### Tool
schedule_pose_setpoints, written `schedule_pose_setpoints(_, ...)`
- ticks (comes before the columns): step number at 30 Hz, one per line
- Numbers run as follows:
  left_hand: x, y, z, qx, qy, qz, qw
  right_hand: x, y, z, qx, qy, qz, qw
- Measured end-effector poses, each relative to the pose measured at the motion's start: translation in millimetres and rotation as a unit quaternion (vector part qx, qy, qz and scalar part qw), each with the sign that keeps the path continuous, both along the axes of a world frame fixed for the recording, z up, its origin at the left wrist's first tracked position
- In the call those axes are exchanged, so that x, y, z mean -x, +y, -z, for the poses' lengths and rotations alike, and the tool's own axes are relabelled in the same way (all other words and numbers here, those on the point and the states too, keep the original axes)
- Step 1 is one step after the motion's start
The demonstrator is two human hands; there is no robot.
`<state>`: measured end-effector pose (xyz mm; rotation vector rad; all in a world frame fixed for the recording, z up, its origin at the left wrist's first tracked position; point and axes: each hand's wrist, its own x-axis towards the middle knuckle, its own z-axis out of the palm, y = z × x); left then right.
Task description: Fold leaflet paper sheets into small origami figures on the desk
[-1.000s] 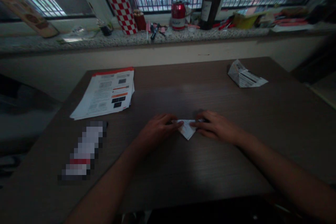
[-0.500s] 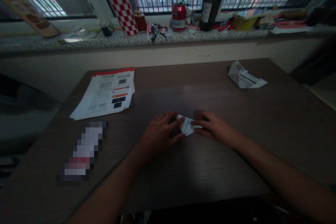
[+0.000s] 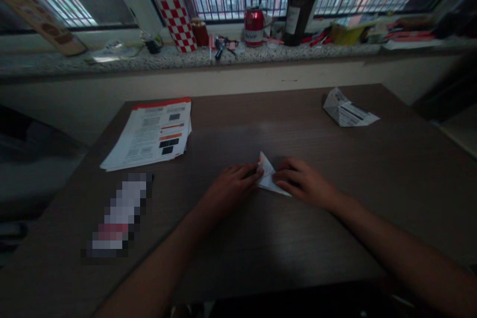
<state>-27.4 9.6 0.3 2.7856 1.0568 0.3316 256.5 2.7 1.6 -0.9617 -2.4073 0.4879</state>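
Note:
A small folded piece of white paper (image 3: 269, 179), triangular in outline, lies on the table between my hands. My left hand (image 3: 234, 185) has its fingertips on the paper's left edge, fingers close together. My right hand (image 3: 301, 179) presses curled fingers on the paper's right side, and some of that side is hidden under them. One corner of the paper points away from me and another points to the lower right, below my right fingers.
On the brown table (image 3: 231, 129) lie a stack of printed sheets (image 3: 156, 134) at left and a blurred-out rectangular object (image 3: 121, 213) nearer me. A folded paper shape (image 3: 348, 109) sits at far right. Behind, the windowsill (image 3: 194, 62) holds a red can (image 3: 254, 27) and a checkered bottle (image 3: 178, 22).
The folded paper has turned: one corner now points away from me and its lower edge slopes down to the right. My left fingers have drawn closer together at its left edge.

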Motion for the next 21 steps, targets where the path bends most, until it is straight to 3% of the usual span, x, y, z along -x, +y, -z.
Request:
schedule_pose_setpoints(9,0.0,1.3,7.1,-0.018,0.014,0.036,0.999,-1.7,15.6,8.6,0.003,-0.029,0.0,1.0)
schedule_pose_setpoints(21,-4.2,-7.9,-7.6,-0.019,-0.008,0.021,1.0,1.1,16.3,8.4,0.001,-0.048,0.001,0.999)
